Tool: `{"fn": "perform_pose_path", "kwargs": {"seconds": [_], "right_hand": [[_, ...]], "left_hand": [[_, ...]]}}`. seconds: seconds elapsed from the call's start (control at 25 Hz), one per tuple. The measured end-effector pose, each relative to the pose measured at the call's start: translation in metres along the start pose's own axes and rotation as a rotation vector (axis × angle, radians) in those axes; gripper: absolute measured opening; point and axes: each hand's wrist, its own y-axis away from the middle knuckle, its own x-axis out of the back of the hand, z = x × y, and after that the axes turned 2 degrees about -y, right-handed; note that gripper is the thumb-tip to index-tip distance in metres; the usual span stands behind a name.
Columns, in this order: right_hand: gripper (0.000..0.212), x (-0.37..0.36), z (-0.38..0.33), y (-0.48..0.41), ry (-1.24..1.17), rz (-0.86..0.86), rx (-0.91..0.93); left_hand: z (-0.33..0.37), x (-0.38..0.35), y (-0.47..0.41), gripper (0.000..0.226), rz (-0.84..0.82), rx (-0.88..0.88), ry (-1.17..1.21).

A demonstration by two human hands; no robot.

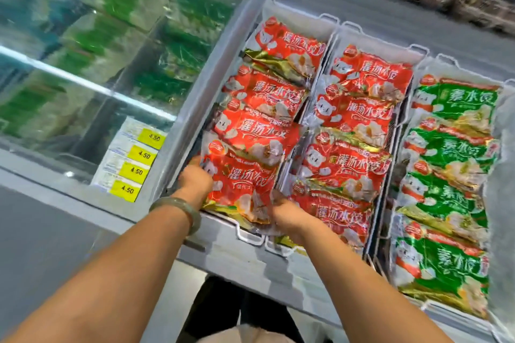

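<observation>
An open chest freezer holds wire baskets of frozen dumpling bags. The nearest red bag (242, 184) lies at the front of the left basket (245, 234). My left hand (195, 179) grips its left edge, fingers curled under the bag. My right hand (284, 217) grips its lower right corner. More red bags (262, 131) overlap behind it up the basket. My left wrist wears a pale green bangle (181, 210).
A middle basket of red bags (359, 117) and a right basket of green bags (451, 156) sit alongside. To the left, a shut glass freezer lid (111, 44) covers green packs, with yellow 4.50 price tags (133, 164). The grey freezer rim (250, 267) runs in front.
</observation>
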Motion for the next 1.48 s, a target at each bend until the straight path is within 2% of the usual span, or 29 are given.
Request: {"fn": "perform_pose_path", "kwargs": {"seconds": [0.04,0.12,0.2,0.24,0.32,0.36,0.4,0.52,0.64,0.72,0.8,0.88,0.96,1.08,1.24,1.48], "right_hand": [[0.043,0.0,-0.004,-0.002,0.093,-0.041,-0.017],[0.053,-0.004,-0.013,0.0,0.229,0.096,-0.031],[0.082,0.0,-0.017,-0.003,0.314,0.349,0.058],[0.089,-0.001,-0.017,-0.001,0.455,0.432,0.177],[0.078,-0.013,-0.005,-0.009,0.784,0.524,0.513],[0.071,-0.017,-0.005,-0.011,0.889,0.533,0.611],[0.071,-0.018,0.0,-0.02,0.988,0.492,0.633],[0.086,-0.011,0.012,-0.035,1.106,0.384,0.409],[0.106,-0.003,0.02,-0.035,1.174,0.325,0.319],[0.113,-0.003,0.018,-0.037,1.189,0.268,0.295],[0.123,-0.008,0.014,-0.041,1.215,0.235,0.295],[0.128,-0.013,0.01,-0.041,1.167,0.268,0.319],[0.127,-0.012,0.003,-0.038,1.065,0.348,0.404],[0.129,-0.011,-0.013,-0.042,0.883,0.382,0.541],[0.141,-0.017,-0.017,-0.064,0.699,0.23,0.457],[0.141,-0.014,-0.027,-0.083,0.6,0.21,0.448]], "left_hand": [[-0.002,-0.001,-0.002,0.071,0.018,-0.036,-0.06],[-0.001,-0.003,0.007,0.095,0.012,-0.072,-0.263],[-0.001,-0.01,0.008,0.09,-0.003,-0.072,-0.5],[-0.001,-0.013,0.008,0.087,-0.031,-0.075,-0.567],[-0.002,-0.022,0.012,0.09,-0.052,-0.098,-0.629],[-0.003,-0.024,0.012,0.093,-0.067,-0.09,-0.627],[-0.003,-0.025,0.011,0.095,-0.088,-0.073,-0.623],[-0.003,-0.023,0.0,0.102,-0.176,-0.024,-0.584],[-0.003,-0.016,-0.007,0.109,-0.242,0.005,-0.552],[-0.001,-0.017,-0.01,0.112,-0.232,0.023,-0.56],[0.006,-0.025,-0.008,0.108,-0.138,0.006,-0.572],[0.008,-0.037,-0.006,0.098,-0.018,-0.123,-0.647],[0.005,-0.05,-0.007,0.096,0.023,-0.205,-0.643],[0.001,-0.059,-0.015,0.115,0.002,-0.152,-0.557],[-0.007,-0.06,-0.019,0.128,-0.021,-0.185,-0.624],[0.0,-0.054,-0.033,0.129,-0.058,-0.201,-0.607]]}}
